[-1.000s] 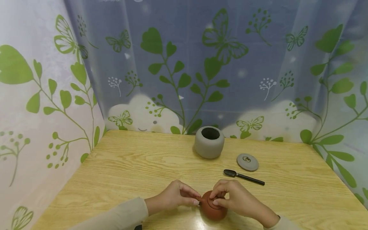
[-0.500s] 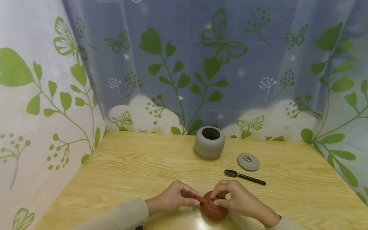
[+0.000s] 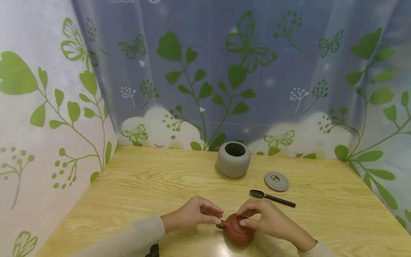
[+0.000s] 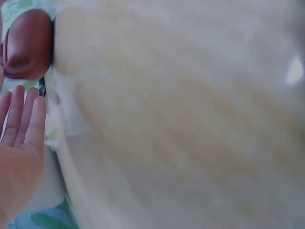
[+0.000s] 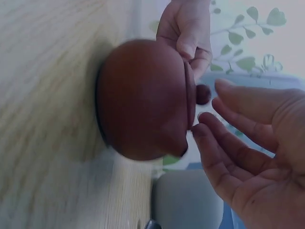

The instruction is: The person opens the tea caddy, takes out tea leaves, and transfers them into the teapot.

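A reddish-brown teapot (image 3: 239, 238) stands upright on the table near its front, with its lid on. Its round lid knob (image 5: 203, 94) shows in the right wrist view. My right hand (image 3: 269, 220) hovers around the knob, thumb and fingers spread and a small gap off it. On the left, my left hand (image 3: 191, 216) is beside the teapot's handle (image 3: 222, 225), thumb tip close to the handle's end. Its fingers (image 4: 18, 117) look straight in the left wrist view and hold nothing.
A grey round jar (image 3: 233, 166) stands uncovered at the back of the wooden table (image 3: 154, 178). To its right lies a grey lid (image 3: 277, 182) with a small ring on top. A black scoop (image 3: 273, 198) lies between that lid and my right hand.
My left fingers have let go of the teapot's handle and drawn slightly up and away. The right fingers have loosened from the lid knob. The teapot stays in place.
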A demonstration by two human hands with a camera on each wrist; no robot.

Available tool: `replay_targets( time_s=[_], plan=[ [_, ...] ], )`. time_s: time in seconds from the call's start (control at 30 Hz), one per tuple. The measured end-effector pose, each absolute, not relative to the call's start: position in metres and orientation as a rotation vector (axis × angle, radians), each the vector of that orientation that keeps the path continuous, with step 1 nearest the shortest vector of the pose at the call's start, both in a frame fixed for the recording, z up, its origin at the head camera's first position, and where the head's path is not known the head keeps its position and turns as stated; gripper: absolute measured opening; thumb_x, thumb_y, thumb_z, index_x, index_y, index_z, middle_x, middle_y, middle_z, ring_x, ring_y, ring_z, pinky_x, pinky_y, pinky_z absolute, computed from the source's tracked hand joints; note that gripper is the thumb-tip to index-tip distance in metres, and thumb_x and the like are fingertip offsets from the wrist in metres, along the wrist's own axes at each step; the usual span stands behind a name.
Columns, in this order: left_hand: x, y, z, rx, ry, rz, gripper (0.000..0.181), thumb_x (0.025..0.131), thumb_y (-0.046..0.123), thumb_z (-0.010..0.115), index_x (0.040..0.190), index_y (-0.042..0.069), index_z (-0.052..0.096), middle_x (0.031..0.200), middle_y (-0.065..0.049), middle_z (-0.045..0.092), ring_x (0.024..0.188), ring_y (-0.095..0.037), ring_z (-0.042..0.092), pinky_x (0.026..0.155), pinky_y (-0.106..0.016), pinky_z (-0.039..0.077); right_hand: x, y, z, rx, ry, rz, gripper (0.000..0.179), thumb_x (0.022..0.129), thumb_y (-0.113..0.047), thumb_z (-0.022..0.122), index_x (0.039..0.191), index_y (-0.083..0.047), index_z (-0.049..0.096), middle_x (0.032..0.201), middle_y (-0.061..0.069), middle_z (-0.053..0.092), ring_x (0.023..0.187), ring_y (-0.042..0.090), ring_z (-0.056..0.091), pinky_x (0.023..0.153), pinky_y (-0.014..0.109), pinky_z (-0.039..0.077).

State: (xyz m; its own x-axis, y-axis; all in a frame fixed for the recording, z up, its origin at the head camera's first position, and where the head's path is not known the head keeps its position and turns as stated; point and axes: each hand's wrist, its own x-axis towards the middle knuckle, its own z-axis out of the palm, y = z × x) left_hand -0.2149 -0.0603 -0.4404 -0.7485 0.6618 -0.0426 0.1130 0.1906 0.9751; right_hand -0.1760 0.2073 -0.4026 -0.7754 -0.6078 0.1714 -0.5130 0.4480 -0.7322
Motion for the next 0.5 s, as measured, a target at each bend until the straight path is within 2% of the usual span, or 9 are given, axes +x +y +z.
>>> replay_targets(
  time_s=[0.2, 0.3, 0.5],
  plan=[
    [-0.239, -0.065, -0.435, 0.719, 2.125, 1.567, 0.036, 0.084, 0.016, 0.076, 0.116, 0.001, 0.069, 0.115, -0.011, 0.069, 0.105, -0.023, 0.065, 0.085, -0.027, 0.054, -0.187, 0.226, -0.402, -0.835, 2.617, -1.331, 0.027, 0.089, -0.026, 0.069, 0.11, -0.009, 0.068, 0.111, 0.011, 0.067, 0.103, 0.018, 0.063, 0.086, 0.033, 0.054],
    [-0.254, -0.068, -0.435, 0.708, 2.163, 1.581, 0.044, 0.085, 0.018, 0.075, 0.124, 0.001, 0.064, 0.124, -0.012, 0.064, 0.114, -0.029, 0.061, 0.089, -0.032, 0.053, -0.193, 0.237, -0.401, -0.762, 2.657, -1.364, 0.03, 0.09, -0.024, 0.069, 0.114, -0.006, 0.067, 0.115, 0.014, 0.065, 0.108, 0.024, 0.062, 0.089, 0.04, 0.052],
    [-0.281, -0.072, -0.429, 0.669, 2.289, 1.578, 0.057, 0.084, 0.025, 0.077, 0.134, 0.007, 0.056, 0.134, -0.01, 0.057, 0.125, -0.031, 0.052, 0.096, -0.038, 0.05, -0.205, 0.255, -0.402, -0.457, 2.744, -1.391, 0.054, 0.089, -0.03, 0.069, 0.133, -0.003, 0.054, 0.131, 0.018, 0.056, 0.123, 0.04, 0.05, 0.098, 0.05, 0.045]
  ],
)
